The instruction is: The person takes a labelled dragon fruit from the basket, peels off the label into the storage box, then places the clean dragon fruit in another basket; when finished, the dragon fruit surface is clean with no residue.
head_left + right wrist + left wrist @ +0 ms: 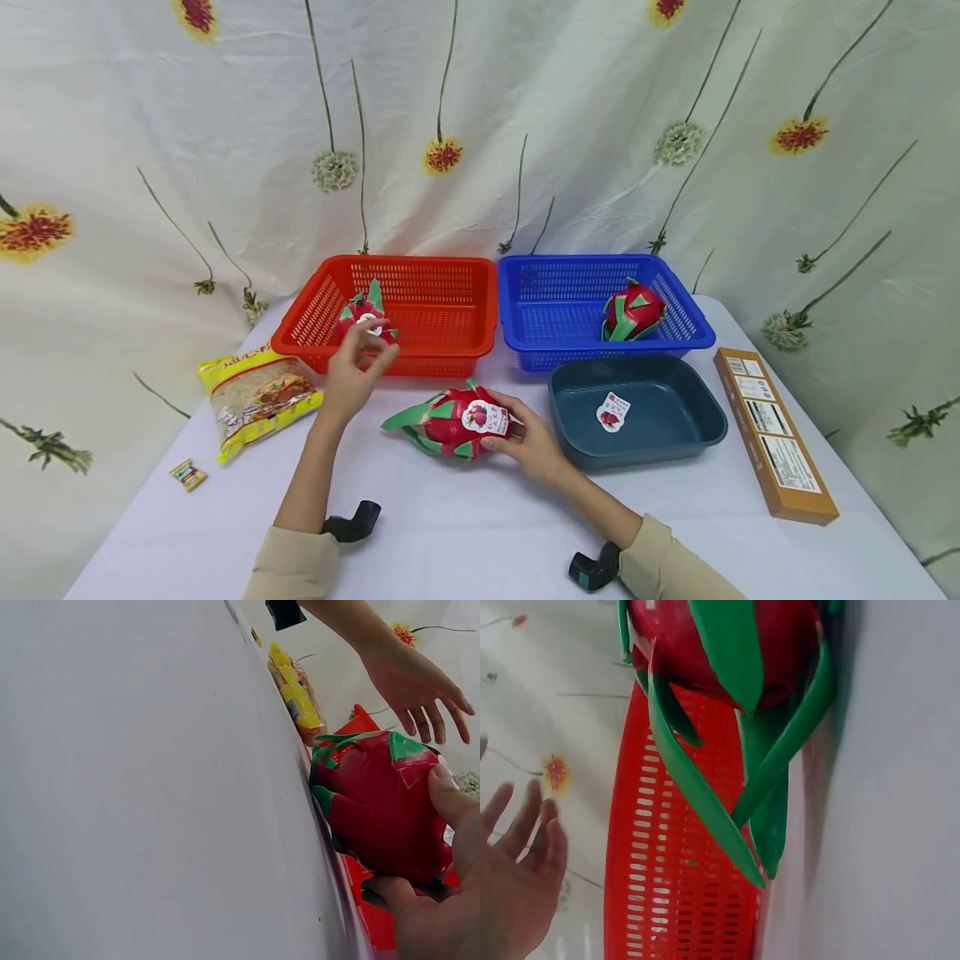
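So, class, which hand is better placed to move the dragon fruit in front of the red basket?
The right hand, I'd judge: it grips that dragon fruit at the stickered end, while the left hand is raised and apart from it, holding nothing.

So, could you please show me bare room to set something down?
The tablecloth between the forearms, nearer than the held dragon fruit, is bare; so is the red basket right of its fruit. Crowded: around the blue basket, tray and box.
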Demonstrator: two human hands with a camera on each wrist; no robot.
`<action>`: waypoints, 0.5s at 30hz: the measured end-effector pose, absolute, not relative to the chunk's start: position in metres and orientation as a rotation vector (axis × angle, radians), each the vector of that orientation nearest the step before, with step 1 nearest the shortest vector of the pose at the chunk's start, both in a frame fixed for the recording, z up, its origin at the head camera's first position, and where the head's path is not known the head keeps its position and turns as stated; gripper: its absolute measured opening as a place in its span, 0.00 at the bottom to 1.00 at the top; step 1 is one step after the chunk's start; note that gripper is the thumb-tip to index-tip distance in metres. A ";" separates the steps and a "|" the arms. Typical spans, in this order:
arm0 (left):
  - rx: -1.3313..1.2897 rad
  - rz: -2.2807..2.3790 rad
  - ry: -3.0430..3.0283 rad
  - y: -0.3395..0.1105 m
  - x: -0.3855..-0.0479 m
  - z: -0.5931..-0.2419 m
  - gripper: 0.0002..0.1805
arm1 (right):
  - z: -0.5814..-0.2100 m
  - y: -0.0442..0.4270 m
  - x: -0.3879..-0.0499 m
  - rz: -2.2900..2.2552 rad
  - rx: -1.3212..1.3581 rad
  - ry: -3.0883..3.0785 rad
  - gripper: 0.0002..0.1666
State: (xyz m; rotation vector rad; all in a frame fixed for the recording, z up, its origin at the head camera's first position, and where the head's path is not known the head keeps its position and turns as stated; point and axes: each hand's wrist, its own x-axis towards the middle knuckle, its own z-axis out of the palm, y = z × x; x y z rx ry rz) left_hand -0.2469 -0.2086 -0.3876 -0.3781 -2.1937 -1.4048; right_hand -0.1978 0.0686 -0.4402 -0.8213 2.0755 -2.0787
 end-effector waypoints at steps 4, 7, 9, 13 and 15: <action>-0.801 -1.275 -2.632 -0.197 -0.231 -0.398 0.52 | -0.438 0.069 -0.198 -2.142 -0.790 2.061 0.38; -0.905 -1.206 -2.782 -0.185 -0.227 -0.413 0.62 | -0.435 0.070 -0.197 -2.156 -0.770 2.053 0.37; -0.927 -1.186 -2.807 -0.178 -0.226 -0.422 0.63 | -0.435 0.070 -0.197 -2.155 -0.774 2.054 0.37; -0.913 -1.106 -2.777 -0.170 -0.226 -0.432 0.64 | -0.439 0.069 -0.199 -2.139 -0.815 2.089 0.37; -0.910 -1.005 -2.754 -0.167 -0.225 -0.435 0.64 | -0.445 0.069 -0.202 -2.138 -0.823 2.096 0.37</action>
